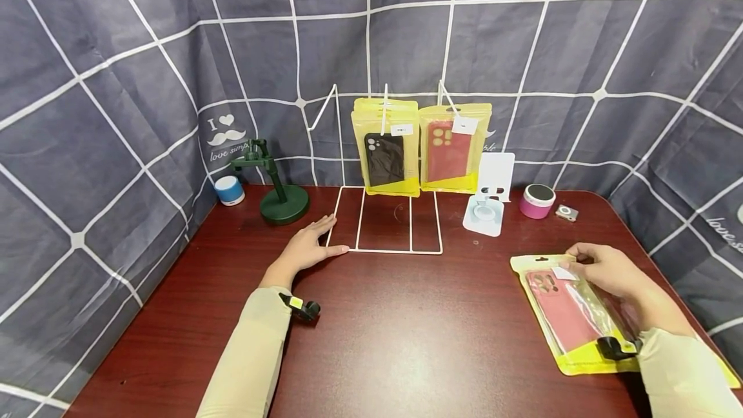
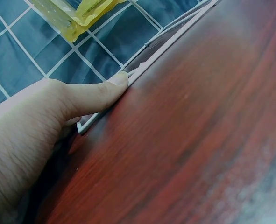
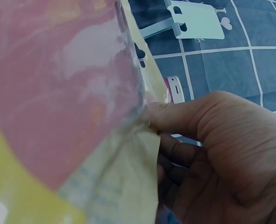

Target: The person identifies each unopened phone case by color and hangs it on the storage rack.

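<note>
My left hand (image 1: 307,246) rests at the near left corner of a white wire display rack (image 1: 400,251), fingers stretched along its side bar. In the left wrist view its thumb (image 2: 93,97) presses on the front bar. My right hand (image 1: 609,269) pinches the upper right edge of a yellow-edged clear package with a pink phone case (image 1: 560,315) inside. The package is tilted, with its hang hole toward the rack. On the rack's hooks hang packages with a black phone case (image 1: 386,160) and a red phone case (image 1: 448,153); the left hook holds nothing.
Behind the rack stand a green stand (image 1: 284,204) and a blue-and-white cylinder (image 1: 229,191) on the left. A white folding phone stand (image 1: 484,215), a pink cylinder (image 1: 537,201) and a small silver device (image 1: 566,213) are on the right. Another yellow package edge (image 1: 729,373) shows beside the right sleeve.
</note>
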Available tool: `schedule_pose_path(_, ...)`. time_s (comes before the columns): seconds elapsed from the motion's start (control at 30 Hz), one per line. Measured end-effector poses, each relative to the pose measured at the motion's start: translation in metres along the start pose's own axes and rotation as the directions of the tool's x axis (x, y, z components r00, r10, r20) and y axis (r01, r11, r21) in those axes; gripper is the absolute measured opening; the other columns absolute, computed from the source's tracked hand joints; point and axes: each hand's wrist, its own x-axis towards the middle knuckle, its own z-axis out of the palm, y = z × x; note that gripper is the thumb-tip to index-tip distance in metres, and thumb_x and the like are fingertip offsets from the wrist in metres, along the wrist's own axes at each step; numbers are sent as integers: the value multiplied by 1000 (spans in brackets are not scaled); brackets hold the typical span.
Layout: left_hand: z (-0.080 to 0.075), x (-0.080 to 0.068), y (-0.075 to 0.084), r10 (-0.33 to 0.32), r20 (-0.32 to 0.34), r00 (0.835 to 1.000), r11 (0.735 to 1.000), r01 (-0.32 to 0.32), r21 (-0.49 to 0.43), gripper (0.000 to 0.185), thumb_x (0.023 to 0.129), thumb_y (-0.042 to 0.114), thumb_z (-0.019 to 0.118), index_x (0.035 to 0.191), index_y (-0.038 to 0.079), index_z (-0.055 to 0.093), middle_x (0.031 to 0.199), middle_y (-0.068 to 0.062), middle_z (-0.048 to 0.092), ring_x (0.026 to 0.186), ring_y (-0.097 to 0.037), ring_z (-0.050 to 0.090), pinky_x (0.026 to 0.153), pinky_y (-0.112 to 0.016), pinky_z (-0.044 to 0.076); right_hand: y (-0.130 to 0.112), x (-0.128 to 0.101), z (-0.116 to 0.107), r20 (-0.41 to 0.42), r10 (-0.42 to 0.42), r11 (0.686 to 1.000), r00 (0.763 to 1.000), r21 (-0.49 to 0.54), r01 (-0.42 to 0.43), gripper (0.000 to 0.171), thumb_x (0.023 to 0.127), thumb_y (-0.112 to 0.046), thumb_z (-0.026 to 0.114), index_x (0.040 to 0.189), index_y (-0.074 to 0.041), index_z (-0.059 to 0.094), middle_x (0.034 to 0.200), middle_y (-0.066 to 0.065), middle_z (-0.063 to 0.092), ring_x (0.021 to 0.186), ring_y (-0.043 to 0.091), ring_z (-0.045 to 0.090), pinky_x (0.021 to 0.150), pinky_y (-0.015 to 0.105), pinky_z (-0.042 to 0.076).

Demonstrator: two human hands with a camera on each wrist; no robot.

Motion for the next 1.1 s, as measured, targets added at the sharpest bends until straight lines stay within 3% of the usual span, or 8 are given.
schedule_pose_path(0.23, 0, 0, 0, 13, -2, 1000, 1000, -13, 2, 99, 81, 74, 65, 157, 16, 38, 162, -7, 32, 148, -39, 28, 120, -54, 21, -2, -3, -4, -49, 17, 995, 999, 100, -12, 19, 95, -25, 71, 102, -7, 70, 84, 3, 65, 69, 11, 53, 57, 26, 43)
schedule_pose_path(0.43, 0, 0, 0, 16, -3, 1000, 1000, -16, 3, 99, 81, 74, 65, 157, 16, 39, 162, -8, 32, 147, -40, 28, 119, -55, 21, -6, -4, -10, -55, 69, 973, 996, 226, -55, 27, 98, -28, 68, 108, -3, 66, 81, 3, 67, 63, 14, 60, 52, 31, 51)
schedule_pose_path(0.63, 1, 1, -1, 2, 1, 1000, 1000, -2, 0, 100, 80, 77, 64, 157, 19, 38, 162, -5, 32, 148, -38, 28, 119, -54, 22, -16, -6, -18, -117, 81, 967, 990, 249, -50, 30, 98, -30, 67, 111, -3, 65, 85, 0, 71, 69, 13, 64, 57, 31, 55)
schedule_pose_path(0.77, 1, 1, -1, 0, 3, 1000, 1000, 0, -5, 100, 79, 78, 64, 157, 19, 38, 163, -5, 31, 148, -38, 28, 119, -54, 22, -28, -8, -27, -129, 100, 947, 987, 318, -55, 35, 98, -33, 67, 114, -2, 63, 85, -5, 71, 71, 12, 68, 60, 33, 58)
schedule_pose_path(0.93, 0, 0, -1, -8, -1, 1000, 1000, 8, -11, 102, 78, 79, 64, 157, 20, 39, 163, -5, 31, 148, -37, 28, 119, -53, 23, -48, -8, -34, -223, 95, 920, 970, 393, 1, 32, 96, -29, 71, 112, -2, 67, 84, -5, 72, 72, 7, 67, 60, 25, 56)
schedule_pose_path(1.1, 1, 1, -2, -8, 1, 1000, 1000, 8, -6, 103, 77, 80, 63, 157, 20, 38, 163, -4, 31, 148, -37, 28, 119, -51, 24, -66, -8, -37, -339, 82, 887, 937, 453, 86, 26, 95, -19, 73, 110, 1, 69, 84, -1, 73, 73, 3, 66, 65, 15, 53)
